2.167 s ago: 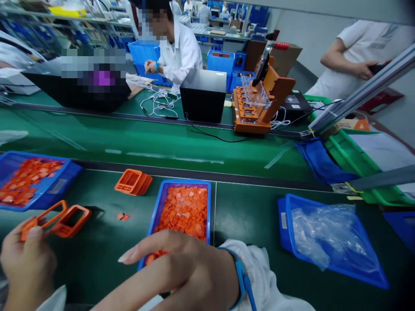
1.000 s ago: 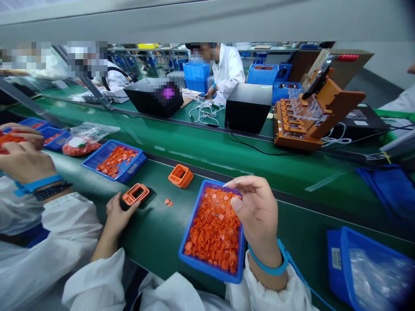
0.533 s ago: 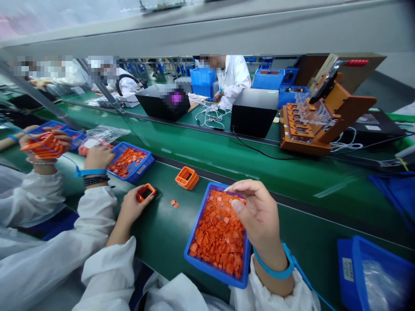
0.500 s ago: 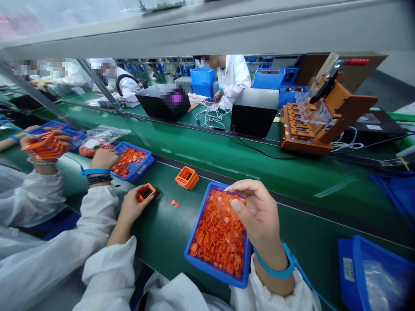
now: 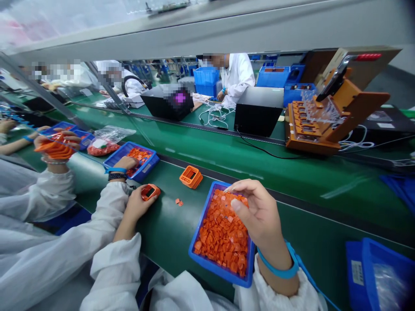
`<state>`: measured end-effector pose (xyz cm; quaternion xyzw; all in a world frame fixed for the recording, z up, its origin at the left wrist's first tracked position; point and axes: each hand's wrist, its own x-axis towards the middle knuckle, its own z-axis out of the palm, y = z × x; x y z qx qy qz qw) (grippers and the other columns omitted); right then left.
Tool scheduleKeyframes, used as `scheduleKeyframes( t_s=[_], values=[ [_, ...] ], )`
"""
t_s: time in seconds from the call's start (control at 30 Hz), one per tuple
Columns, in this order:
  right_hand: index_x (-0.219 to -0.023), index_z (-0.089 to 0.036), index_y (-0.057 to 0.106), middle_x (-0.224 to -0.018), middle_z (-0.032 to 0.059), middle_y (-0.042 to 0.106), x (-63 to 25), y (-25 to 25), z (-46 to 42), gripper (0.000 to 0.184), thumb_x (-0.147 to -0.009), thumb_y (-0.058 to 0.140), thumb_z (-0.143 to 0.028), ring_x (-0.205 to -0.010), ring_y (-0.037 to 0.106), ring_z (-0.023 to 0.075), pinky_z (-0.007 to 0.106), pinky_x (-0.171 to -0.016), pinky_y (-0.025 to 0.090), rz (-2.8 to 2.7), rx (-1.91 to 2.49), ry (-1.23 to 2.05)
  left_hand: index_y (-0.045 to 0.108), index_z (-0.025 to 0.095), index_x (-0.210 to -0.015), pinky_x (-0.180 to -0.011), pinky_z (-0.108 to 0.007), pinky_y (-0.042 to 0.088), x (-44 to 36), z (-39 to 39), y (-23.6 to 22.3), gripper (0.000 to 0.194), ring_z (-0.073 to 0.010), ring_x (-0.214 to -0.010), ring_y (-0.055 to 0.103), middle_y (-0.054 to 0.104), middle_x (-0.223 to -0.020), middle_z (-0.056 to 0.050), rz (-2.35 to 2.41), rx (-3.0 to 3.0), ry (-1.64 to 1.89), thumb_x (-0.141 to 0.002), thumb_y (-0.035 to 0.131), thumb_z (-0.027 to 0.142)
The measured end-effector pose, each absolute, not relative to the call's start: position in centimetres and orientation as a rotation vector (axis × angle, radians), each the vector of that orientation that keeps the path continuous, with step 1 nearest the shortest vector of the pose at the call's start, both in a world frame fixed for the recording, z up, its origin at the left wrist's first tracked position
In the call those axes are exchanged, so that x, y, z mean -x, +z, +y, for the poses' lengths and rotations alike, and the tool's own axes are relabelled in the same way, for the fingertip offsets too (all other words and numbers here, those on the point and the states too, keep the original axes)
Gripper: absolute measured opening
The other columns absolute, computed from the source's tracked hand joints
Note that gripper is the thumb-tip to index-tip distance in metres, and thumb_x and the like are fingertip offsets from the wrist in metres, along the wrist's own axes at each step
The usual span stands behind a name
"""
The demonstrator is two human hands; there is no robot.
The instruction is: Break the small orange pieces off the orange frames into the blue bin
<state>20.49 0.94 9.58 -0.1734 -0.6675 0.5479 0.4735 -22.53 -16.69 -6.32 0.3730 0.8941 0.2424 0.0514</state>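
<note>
A person's left hand [image 5: 138,203] grips an orange frame [image 5: 157,190] on the green worktop [image 5: 168,229], thumb and fingers closed around its left end; its opening faces up, and its long axis seems to slant from lower left to upper right (fingers hide part of it). Two loose pieces [image 5: 179,202] lie just right, near a stack of frames [image 5: 196,181]. The right hand [image 5: 257,211], half open with thumb and fingertips apart, curves over the right side of a blue tray [image 5: 220,273] of small orange pieces [image 5: 222,233], whose length points away from the person.
</note>
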Motion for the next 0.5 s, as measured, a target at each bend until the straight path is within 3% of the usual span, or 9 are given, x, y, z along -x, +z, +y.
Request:
scheduleKeyframes(
  t_s=[0.23,0.5],
  values=[
    [-0.117,-0.030,0.070,-0.111,0.0012,0.075,-20.4,9.6,0.9,0.016,-0.102,0.072,-0.026,-0.105,0.072,0.0179,0.033,-0.093,0.057,-1.666,0.436,1.334,0.046,0.006,-0.154,-0.120,-0.052,0.050,22.7,-16.6,-7.2,0.098,-0.0385,-0.136,0.065,0.059,-0.153,-0.027,2.666,-1.105,0.732,-0.076,0.075,0.057],
    [-0.118,-0.033,0.070,-0.111,-0.0014,0.075,-20.7,10.0,1.0,0.017,-0.102,0.072,-0.027,-0.105,0.071,0.0157,0.030,-0.093,0.056,-1.671,0.425,1.328,0.051,0.010,-0.151,-0.119,-0.050,0.050,23.2,-15.4,-6.1,0.089,-0.0391,-0.136,0.065,0.064,-0.148,-0.024,2.682,-1.136,0.568,-0.074,0.079,0.044]
  ],
)
